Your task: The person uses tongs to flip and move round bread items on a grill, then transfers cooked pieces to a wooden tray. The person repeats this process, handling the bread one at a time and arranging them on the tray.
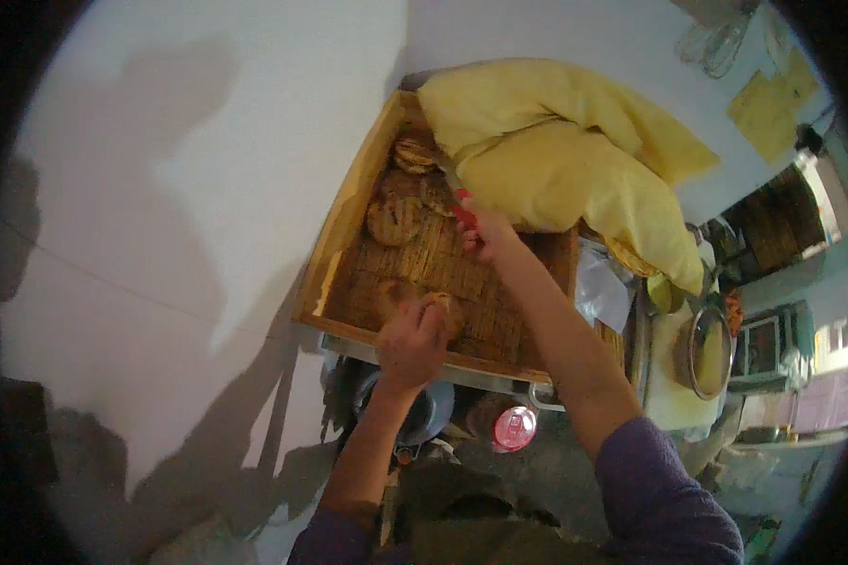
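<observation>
My right hand (491, 233) grips the red handle of a knife (466, 212). Its thin blade points up and left, towards a stack of browned flatbreads (415, 155) at the far left corner of a wooden tray (339, 254). More flat browned bread (394, 220) lies on the woven slatted bottom, just nearer than the stack. Close to the tray's front edge, my left hand (413, 342) has its fingers closed on a brown, bread-like piece (452, 318). The fingers cover part of that piece, and its outline is blurred.
A bunched yellow cloth (537, 169) covers the tray's back right part. Clear plastic bags (601, 286) lie right of the tray, near a round glass lid or bowl (709, 353). Below stand a metal pot (434, 413) and a pink-lidded container (516, 429). A white wall (275, 141) rises left.
</observation>
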{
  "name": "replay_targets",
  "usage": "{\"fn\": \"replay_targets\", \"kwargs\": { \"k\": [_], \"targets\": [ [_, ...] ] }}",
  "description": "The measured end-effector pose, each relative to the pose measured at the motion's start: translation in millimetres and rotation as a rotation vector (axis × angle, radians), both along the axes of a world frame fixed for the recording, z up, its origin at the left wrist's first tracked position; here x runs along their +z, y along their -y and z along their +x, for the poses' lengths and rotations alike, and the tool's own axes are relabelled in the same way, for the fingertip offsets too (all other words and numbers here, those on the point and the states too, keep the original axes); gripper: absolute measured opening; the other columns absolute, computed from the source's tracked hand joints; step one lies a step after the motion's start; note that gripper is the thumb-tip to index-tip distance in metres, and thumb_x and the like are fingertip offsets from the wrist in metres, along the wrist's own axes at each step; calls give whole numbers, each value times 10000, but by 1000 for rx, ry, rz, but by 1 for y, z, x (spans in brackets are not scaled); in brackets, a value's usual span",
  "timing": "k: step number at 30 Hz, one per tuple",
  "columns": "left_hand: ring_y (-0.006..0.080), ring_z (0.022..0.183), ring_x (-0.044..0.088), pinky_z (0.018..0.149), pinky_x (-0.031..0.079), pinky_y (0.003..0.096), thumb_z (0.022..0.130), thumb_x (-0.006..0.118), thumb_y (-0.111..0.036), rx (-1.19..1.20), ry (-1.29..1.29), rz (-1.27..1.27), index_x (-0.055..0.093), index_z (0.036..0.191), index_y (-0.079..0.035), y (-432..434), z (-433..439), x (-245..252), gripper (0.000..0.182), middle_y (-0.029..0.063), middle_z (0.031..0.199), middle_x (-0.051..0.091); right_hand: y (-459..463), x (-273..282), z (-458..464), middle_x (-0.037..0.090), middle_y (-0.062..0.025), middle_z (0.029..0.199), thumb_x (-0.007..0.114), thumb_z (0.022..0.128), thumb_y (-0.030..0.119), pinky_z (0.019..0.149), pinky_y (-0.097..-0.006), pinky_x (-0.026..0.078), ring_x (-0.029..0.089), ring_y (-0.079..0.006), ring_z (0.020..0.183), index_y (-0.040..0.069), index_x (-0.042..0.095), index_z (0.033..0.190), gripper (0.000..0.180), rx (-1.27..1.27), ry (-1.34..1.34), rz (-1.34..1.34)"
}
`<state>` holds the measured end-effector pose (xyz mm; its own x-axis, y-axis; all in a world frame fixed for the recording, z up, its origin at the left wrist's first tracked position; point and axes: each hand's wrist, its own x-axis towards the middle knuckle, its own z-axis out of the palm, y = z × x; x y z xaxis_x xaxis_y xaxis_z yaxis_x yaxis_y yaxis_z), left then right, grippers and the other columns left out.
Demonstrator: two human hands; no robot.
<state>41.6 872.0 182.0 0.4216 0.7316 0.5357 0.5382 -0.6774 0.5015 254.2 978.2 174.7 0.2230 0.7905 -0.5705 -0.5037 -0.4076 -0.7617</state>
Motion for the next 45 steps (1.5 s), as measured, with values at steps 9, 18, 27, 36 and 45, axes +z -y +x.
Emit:
{"fn": "replay_targets", "kwargs": {
  "k": [9, 18, 27, 36, 45],
  "targets": [
    [343, 889, 590, 767, 491, 388, 786, 573, -38, -74, 32, -20, 626, 975, -76, -12, -8, -41, 200, 143, 958, 617, 203, 74, 1, 521, 33, 654, 539, 894, 526, 366, -238, 310, 431, -70, 446, 116, 572, 829, 416, 206, 90, 248],
    [252, 994, 567, 853, 463, 344, 974, 447, -144, -452, 248, -141, 558, 1113, 3, 57, 118, -5, 231, 135, 1105, 586, 598, 114, -13, 482, 41, 723, 490, 963, 404, 417, -201, 289, 396, -34, 523, 93, 550, 993, 318, -634, 237, 202],
    [240, 990, 550, 891, 435, 338, 901, 448, -34, -1634, 80, -292, 554, 1116, -5, 416, 288, 21, 241, 114, 1086, 565, 859, 92, -335, 485, 42, 665, 496, 954, 411, 407, -160, 319, 379, -11, 449, 80, 521, 1063, 350, -2064, 596, 84],
    [245, 1008, 550, 886, 450, 340, 871, 436, 17, -2292, -123, -182, 564, 1071, 19, 644, 210, 18, 238, 124, 1099, 549, 825, 56, -622, 524, 14, 639, 629, 860, 477, 356, -204, 259, 383, -48, 418, 130, 584, 966, 366, -3244, 233, -247],
    [250, 975, 567, 868, 460, 349, 860, 452, 26, -2313, -194, -124, 572, 1056, -3, 689, 163, 1, 231, 116, 1048, 552, 903, 4, -709, 533, -10, 639, 651, 848, 458, 368, -209, 270, 390, -55, 425, 118, 572, 956, 365, -3189, 29, -192]
  ]
}}
